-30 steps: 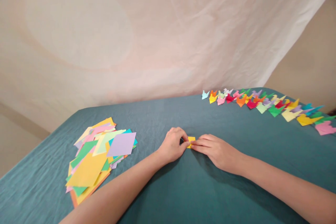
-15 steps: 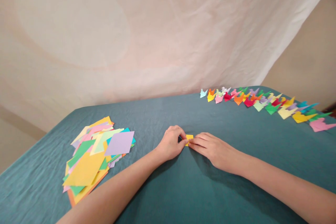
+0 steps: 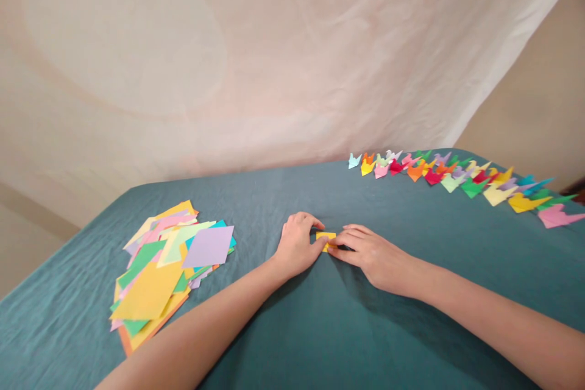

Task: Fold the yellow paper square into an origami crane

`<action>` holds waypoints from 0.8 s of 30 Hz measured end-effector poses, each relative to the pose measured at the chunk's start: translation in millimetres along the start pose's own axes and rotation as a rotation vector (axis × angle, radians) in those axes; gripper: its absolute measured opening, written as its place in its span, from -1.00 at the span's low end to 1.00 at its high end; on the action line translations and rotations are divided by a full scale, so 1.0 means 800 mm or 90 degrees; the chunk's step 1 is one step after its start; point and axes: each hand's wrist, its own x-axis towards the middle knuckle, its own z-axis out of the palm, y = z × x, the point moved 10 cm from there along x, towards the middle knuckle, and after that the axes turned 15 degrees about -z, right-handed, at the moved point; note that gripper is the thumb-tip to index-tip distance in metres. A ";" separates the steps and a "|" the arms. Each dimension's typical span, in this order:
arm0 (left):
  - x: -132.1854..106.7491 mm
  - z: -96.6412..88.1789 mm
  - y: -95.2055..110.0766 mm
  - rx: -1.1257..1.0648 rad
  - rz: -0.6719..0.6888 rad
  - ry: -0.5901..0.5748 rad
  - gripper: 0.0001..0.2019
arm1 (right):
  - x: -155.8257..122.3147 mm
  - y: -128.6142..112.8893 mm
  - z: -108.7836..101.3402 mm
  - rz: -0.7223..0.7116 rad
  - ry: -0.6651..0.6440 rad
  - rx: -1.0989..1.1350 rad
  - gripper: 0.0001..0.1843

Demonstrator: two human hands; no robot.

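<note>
A small folded piece of yellow paper [image 3: 325,235] lies on the green cloth between my two hands. My left hand [image 3: 299,244] holds it from the left, thumb pressed on its near side and index finger arched above the far left corner. From the other side, my right hand [image 3: 370,256] grips the paper's right edge between thumb and fingertips. Part of the paper is covered by the fingertips, so its exact folds cannot be made out.
On the left spreads a loose pile of coloured paper squares [image 3: 150,292], a lilac sheet [image 3: 209,247] on top. Rows of small folded paper birds [image 3: 452,183] stand along the back right of the cloth-covered table [image 3: 283,341]. A pale cloth [image 3: 292,61] hangs behind.
The left index finger has lifted away from the thumb, uncovering more of the yellow paper. My right fingers have spread slightly while staying at its right edge.
</note>
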 end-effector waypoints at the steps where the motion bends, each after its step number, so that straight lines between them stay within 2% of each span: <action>1: -0.001 0.000 0.000 0.007 -0.003 0.007 -0.82 | 0.000 0.001 -0.001 0.001 0.003 0.005 -0.56; 12: -0.004 -0.001 -0.006 0.105 -0.020 0.012 -0.61 | 0.000 0.002 -0.002 -0.001 -0.002 0.010 -0.56; 19: -0.005 -0.001 -0.008 0.138 -0.024 0.006 -0.56 | -0.002 0.001 -0.001 -0.003 -0.018 0.014 -0.58; 24: -0.002 -0.002 -0.012 0.139 -0.029 -0.009 -0.53 | -0.002 -0.001 -0.005 -0.004 0.005 0.022 -0.57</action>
